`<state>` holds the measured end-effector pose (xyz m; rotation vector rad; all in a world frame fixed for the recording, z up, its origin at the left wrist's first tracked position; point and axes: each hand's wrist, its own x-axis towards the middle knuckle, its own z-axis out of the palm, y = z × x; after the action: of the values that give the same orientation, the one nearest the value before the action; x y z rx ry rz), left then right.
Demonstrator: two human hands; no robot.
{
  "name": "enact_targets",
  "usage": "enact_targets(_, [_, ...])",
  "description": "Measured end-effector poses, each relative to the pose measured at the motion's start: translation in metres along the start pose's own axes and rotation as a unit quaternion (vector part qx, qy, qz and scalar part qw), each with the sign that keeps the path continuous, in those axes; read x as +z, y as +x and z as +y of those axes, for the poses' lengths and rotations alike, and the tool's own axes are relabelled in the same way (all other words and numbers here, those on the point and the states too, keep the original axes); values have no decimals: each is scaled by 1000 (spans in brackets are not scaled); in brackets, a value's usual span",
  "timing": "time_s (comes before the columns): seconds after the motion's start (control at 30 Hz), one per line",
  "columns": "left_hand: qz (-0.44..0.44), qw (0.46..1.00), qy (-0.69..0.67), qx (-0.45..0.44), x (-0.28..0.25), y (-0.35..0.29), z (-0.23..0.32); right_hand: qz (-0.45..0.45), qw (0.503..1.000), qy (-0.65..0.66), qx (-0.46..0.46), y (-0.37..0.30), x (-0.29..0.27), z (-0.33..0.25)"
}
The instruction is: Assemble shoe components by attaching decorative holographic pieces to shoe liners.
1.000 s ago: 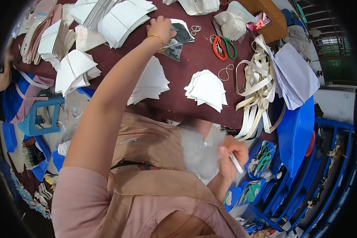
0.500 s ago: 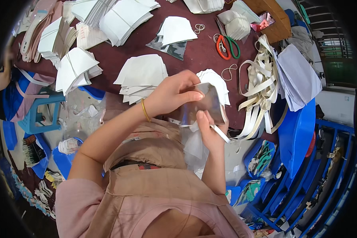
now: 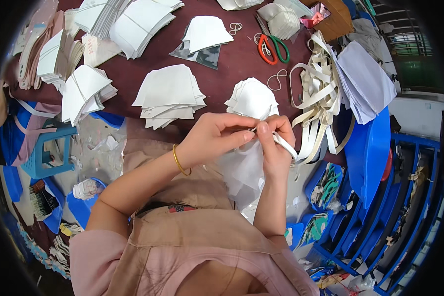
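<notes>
My left hand (image 3: 222, 138), with a yellow bangle at its wrist, is closed in a pinch at the fingertips. Against it my right hand (image 3: 277, 148) is closed too, thumb and fingers pinching a white strip (image 3: 285, 144). The strip runs off right into a tangled bundle of cream bands (image 3: 323, 93). What the left fingertips pinch is small and mostly hidden, at the strip's end. Below both hands hangs a translucent whitish sheet (image 3: 241, 172). Just beyond them lies a fanned stack of white curved pieces (image 3: 251, 97); a second stack (image 3: 168, 93) lies to its left.
Red-and-green-handled scissors (image 3: 274, 48) and thin loops lie on the dark red table (image 3: 217, 89). Tied white stacks (image 3: 143, 29) fill the far left. On the right are grey-white sheets (image 3: 365, 81), a blue bin (image 3: 367, 158) and a blue rack (image 3: 380, 217).
The clear piece with white edging, held up facing me before, no longer shows flat. My hands have come together at the fingertips, uncovering the white stack behind them. The view has shifted slightly.
</notes>
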<state>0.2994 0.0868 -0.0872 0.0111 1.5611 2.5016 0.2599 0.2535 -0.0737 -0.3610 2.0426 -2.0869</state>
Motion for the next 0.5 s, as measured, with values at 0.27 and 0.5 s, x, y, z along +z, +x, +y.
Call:
enact_targets(0.27, [-25, 999, -30, -15, -3, 4, 1, -13, 998, 53, -39, 2, 5, -2])
enact_targets(0.5, [-38, 997, -66, -26, -6, 12, 11, 22, 999, 36, -35, 3, 2, 1])
